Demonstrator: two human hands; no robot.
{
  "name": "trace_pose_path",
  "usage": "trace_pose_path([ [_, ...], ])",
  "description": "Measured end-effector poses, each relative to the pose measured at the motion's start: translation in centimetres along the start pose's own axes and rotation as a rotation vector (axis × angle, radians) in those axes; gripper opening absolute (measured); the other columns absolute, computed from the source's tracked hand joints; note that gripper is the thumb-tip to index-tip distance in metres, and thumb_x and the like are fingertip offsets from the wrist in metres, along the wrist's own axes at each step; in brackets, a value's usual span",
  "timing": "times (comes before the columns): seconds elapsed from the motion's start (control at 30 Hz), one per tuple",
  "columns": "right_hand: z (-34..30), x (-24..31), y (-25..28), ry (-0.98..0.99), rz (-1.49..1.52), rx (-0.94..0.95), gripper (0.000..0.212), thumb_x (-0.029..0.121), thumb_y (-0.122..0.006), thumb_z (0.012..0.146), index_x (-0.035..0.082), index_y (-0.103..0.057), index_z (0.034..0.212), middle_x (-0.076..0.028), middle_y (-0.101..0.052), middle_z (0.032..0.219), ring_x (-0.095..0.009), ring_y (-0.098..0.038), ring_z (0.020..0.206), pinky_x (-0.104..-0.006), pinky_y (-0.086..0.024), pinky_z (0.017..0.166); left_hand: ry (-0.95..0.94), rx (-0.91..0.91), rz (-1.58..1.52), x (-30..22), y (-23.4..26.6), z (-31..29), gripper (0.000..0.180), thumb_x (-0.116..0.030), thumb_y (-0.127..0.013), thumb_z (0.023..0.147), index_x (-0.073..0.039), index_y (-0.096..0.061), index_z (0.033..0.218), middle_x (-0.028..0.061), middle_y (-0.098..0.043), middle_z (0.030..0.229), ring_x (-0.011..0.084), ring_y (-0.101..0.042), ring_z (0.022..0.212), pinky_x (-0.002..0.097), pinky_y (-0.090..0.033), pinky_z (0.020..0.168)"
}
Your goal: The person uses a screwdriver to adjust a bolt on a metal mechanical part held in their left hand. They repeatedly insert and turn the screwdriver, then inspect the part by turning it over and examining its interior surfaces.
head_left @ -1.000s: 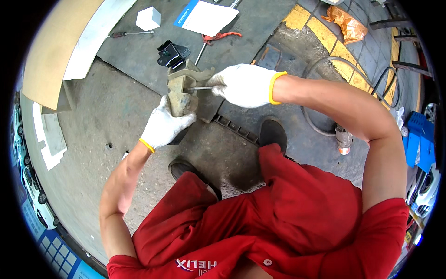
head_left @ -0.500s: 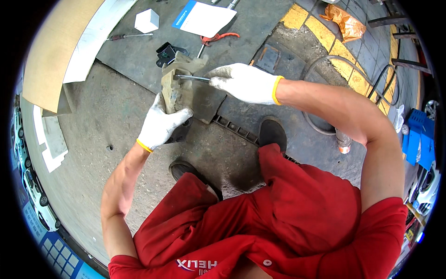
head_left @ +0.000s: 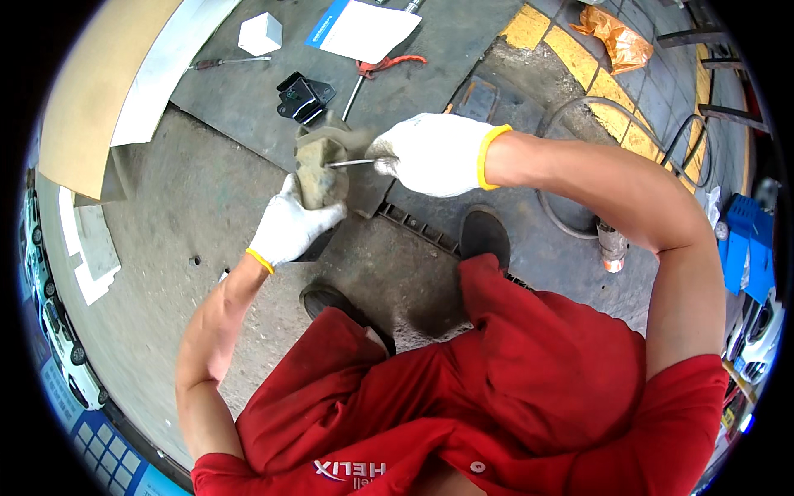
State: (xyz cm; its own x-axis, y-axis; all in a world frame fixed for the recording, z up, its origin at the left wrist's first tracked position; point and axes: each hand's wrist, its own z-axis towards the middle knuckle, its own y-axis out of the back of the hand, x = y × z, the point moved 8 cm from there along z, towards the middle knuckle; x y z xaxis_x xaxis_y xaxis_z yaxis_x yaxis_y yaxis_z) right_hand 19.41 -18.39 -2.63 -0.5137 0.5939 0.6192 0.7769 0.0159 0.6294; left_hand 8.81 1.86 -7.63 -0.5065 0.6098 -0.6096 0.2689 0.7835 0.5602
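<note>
My left hand [head_left: 294,221], in a white knit glove with a yellow cuff, grips the near end of a dirty grey-beige bracket-like part [head_left: 321,172]. My right hand [head_left: 438,155], gloved alike, is closed round a thin metal rod-shaped tool [head_left: 352,162]. Its tip meets the right side of the part, and the fingers hide the tool's other end. Motion blurs the part's far end. Beyond it, a black metal bracket [head_left: 304,97] lies on a dark mat, beside a red-handled tool [head_left: 376,68] with a long thin shaft.
A white box [head_left: 261,35], a screwdriver [head_left: 231,62] and a white-and-blue sheet [head_left: 364,30] lie at the far side. Along the floor between my shoes runs a slotted drain strip [head_left: 418,228]. Rightward are a looped hose [head_left: 579,102], an orange plastic bag [head_left: 616,40] and a metal cylinder [head_left: 612,248].
The part has tilted and turned in my left hand, uncovering more of the black bracket. My right hand has rolled over and dropped slightly nearer, and the rod now points more level.
</note>
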Motion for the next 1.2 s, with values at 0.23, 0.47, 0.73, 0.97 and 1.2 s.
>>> trace_pose_path([
  [0.23,1.3,-0.8,0.5,0.010,0.165,-0.083,0.049,0.035,-0.055,0.112,0.000,-0.066,0.144,-0.023,-0.072,0.135,-0.040,-0.067,0.128,-0.0449,-0.051,0.111,-0.070,0.050,-0.373,-0.8,0.3,-0.4,0.077,-0.024,-0.092,0.086,0.003,-0.054,0.148,0.0110,-0.071,0.135,0.0170,-0.067,0.119,0.0338,-0.055,0.104],
  [0.47,0.9,-1.9,0.3,0.008,0.292,-0.154,0.052,0.037,-0.055,0.113,0.000,-0.062,0.149,-0.022,-0.071,0.141,-0.036,-0.066,0.132,-0.0415,-0.050,0.114,-0.053,0.034,-0.482,-1.0,0.7,-0.6,0.070,-0.016,-0.090,0.089,0.001,-0.055,0.148,0.0094,-0.071,0.135,0.0159,-0.066,0.118,0.0329,-0.055,0.103],
  [0.73,1.2,-2.7,-0.2,0.003,0.293,-0.144,0.048,0.035,-0.055,0.112,0.003,-0.065,0.146,-0.024,-0.072,0.136,-0.039,-0.068,0.128,-0.0435,-0.051,0.112,-0.142,0.009,-0.391,-0.7,0.7,-0.1,0.072,-0.027,-0.090,0.089,0.003,-0.054,0.145,0.0159,-0.076,0.126,0.0235,-0.073,0.112,0.0368,-0.058,0.098],
  [0.97,0.7,1.0,1.8,-0.043,-0.243,0.020,0.034,0.030,-0.055,0.107,0.003,-0.075,0.116,-0.022,-0.078,0.107,-0.046,-0.074,0.103,-0.0528,-0.057,0.093,0.006,0.018,0.419,-1.3,-0.8,-0.9,0.088,-0.056,-0.084,0.085,0.010,-0.049,0.132,0.0346,-0.075,0.100,0.0492,-0.076,0.099,0.0503,-0.062,0.087],
  [1.2,0.2,-0.3,1.2,0.026,0.048,-0.056,0.047,0.036,-0.053,0.111,0.002,-0.069,0.140,-0.023,-0.073,0.133,-0.041,-0.068,0.126,-0.0472,-0.051,0.111,-0.036,-0.030,-0.077,1.1,0.5,-0.3,0.084,-0.039,-0.093,0.082,0.009,-0.055,0.140,0.0236,-0.076,0.124,0.0264,-0.074,0.115,0.0379,-0.058,0.101],
])
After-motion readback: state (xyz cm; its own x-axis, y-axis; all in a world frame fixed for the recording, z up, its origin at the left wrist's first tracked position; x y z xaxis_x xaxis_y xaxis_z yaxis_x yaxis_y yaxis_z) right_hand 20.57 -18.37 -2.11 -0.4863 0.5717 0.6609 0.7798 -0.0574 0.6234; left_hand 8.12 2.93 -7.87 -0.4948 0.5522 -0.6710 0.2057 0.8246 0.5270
